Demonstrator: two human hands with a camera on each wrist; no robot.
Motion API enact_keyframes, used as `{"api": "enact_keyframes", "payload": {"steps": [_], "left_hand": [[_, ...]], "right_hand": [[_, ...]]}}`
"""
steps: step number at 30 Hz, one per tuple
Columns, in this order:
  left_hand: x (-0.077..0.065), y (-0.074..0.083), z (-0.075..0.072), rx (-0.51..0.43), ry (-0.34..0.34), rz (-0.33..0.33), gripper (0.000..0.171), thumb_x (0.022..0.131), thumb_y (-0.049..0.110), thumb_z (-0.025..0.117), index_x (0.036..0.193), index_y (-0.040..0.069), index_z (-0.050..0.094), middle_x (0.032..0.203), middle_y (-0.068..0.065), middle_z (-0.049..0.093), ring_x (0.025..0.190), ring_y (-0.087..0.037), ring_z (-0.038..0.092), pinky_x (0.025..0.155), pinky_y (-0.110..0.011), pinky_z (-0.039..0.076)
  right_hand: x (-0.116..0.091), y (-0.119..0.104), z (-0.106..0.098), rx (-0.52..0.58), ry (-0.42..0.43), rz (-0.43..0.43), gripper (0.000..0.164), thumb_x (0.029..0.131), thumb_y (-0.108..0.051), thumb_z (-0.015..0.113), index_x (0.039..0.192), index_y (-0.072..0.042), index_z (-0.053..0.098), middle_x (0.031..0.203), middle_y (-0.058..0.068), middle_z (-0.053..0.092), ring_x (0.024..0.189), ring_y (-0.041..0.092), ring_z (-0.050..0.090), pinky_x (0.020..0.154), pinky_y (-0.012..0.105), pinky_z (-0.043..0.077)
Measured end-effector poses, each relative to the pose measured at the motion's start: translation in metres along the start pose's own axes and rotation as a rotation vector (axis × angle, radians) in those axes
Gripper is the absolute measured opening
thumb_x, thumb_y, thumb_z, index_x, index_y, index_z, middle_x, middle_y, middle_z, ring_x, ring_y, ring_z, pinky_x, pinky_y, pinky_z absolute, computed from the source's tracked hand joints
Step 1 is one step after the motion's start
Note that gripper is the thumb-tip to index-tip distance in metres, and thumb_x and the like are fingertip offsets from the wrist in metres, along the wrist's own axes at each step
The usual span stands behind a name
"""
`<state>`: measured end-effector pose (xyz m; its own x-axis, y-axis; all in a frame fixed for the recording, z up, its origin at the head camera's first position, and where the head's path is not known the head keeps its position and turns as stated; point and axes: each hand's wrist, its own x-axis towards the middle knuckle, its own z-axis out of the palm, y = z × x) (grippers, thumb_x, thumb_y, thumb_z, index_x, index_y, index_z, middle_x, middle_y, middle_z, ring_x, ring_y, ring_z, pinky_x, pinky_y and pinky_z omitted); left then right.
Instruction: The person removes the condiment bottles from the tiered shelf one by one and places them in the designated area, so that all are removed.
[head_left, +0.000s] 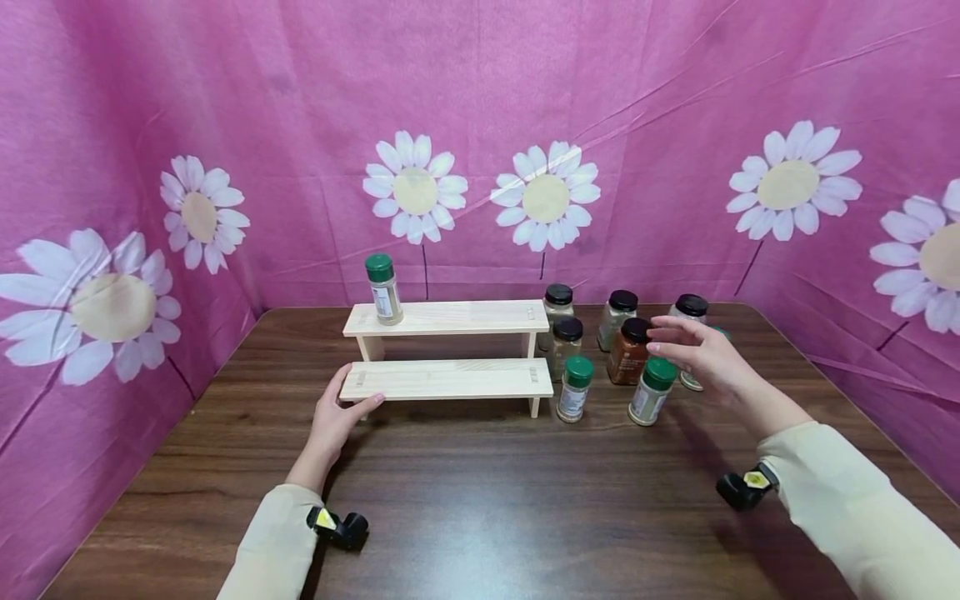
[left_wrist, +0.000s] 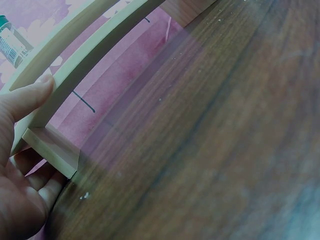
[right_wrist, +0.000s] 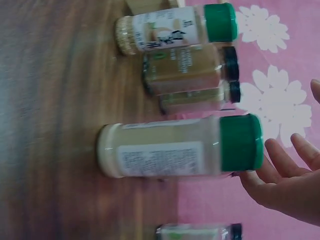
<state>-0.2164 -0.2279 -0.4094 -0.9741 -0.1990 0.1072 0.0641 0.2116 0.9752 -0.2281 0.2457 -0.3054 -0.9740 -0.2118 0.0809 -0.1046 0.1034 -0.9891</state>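
A two-step wooden spice rack [head_left: 450, 380] stands on the table. My left hand [head_left: 336, 417] grips the left end of its lower step; in the left wrist view the thumb [left_wrist: 35, 97] lies on the step's front edge and the other fingers curl by the side leg. My right hand [head_left: 701, 354], fingers spread, hovers by a green-capped spice jar [head_left: 651, 392] and holds nothing. In the right wrist view that jar [right_wrist: 165, 150] stands upright, its cap near the fingertips. Another green-capped jar [head_left: 386, 292] sits on the upper step's left end.
Right of the rack stand a green-capped jar [head_left: 574, 390], a black-capped jar of reddish-brown spice [head_left: 628, 354] and several other black-capped jars, one of them a pale jar [head_left: 617, 321]. A pink cloth with daisies [head_left: 480, 100] hangs behind the dark wooden table [head_left: 480, 500].
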Motion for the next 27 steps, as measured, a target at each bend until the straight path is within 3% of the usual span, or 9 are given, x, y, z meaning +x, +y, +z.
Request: {"api": "enact_keyframes", "payload": {"steps": [4, 9, 16, 19, 27], "left_hand": [[-0.001, 0.001, 0.0, 0.008, -0.002, 0.0, 0.076, 0.071, 0.011, 0.071, 0.134, 0.007, 0.027, 0.128, -0.013, 0.035, 0.114, -0.021, 0.03, 0.093, -0.033, 0.022], [-0.001, 0.002, 0.0, 0.01, 0.0, 0.003, 0.076, 0.071, 0.011, 0.071, 0.133, 0.007, 0.027, 0.128, -0.013, 0.034, 0.114, -0.022, 0.03, 0.093, -0.033, 0.022], [-0.001, 0.002, -0.001, 0.009, 0.002, 0.006, 0.076, 0.071, 0.011, 0.071, 0.134, 0.007, 0.027, 0.128, -0.013, 0.035, 0.114, -0.022, 0.03, 0.093, -0.033, 0.022], [-0.001, 0.002, -0.001, 0.006, 0.002, 0.007, 0.076, 0.071, 0.011, 0.071, 0.133, 0.007, 0.027, 0.128, -0.013, 0.035, 0.113, -0.022, 0.031, 0.093, -0.033, 0.023], [-0.001, 0.001, -0.001, 0.007, -0.001, 0.01, 0.076, 0.071, 0.012, 0.071, 0.133, 0.007, 0.028, 0.128, -0.013, 0.035, 0.114, -0.021, 0.03, 0.093, -0.033, 0.021]], "right_hand": [[0.006, -0.011, 0.004, -0.003, 0.001, -0.014, 0.028, 0.081, -0.008, 0.06, 0.104, -0.022, 0.051, 0.099, -0.004, 0.056, 0.086, 0.004, 0.054, 0.073, 0.018, 0.041], [0.014, -0.025, 0.009, -0.159, 0.001, -0.023, 0.035, 0.082, -0.019, 0.059, 0.115, -0.017, 0.046, 0.103, -0.006, 0.051, 0.091, 0.003, 0.05, 0.078, 0.021, 0.039], [0.027, -0.046, 0.023, -0.211, 0.008, -0.031, 0.049, 0.082, -0.027, 0.06, 0.124, -0.011, 0.04, 0.117, 0.01, 0.045, 0.104, 0.017, 0.043, 0.093, 0.044, 0.026], [0.034, -0.052, 0.032, -0.224, 0.016, -0.039, 0.054, 0.081, -0.027, 0.061, 0.126, -0.007, 0.038, 0.122, 0.016, 0.042, 0.107, 0.021, 0.042, 0.092, 0.043, 0.028], [0.052, -0.067, 0.057, -0.208, 0.004, -0.06, 0.057, 0.08, -0.025, 0.063, 0.127, -0.005, 0.037, 0.122, 0.016, 0.042, 0.109, 0.026, 0.04, 0.092, 0.042, 0.028]]}}
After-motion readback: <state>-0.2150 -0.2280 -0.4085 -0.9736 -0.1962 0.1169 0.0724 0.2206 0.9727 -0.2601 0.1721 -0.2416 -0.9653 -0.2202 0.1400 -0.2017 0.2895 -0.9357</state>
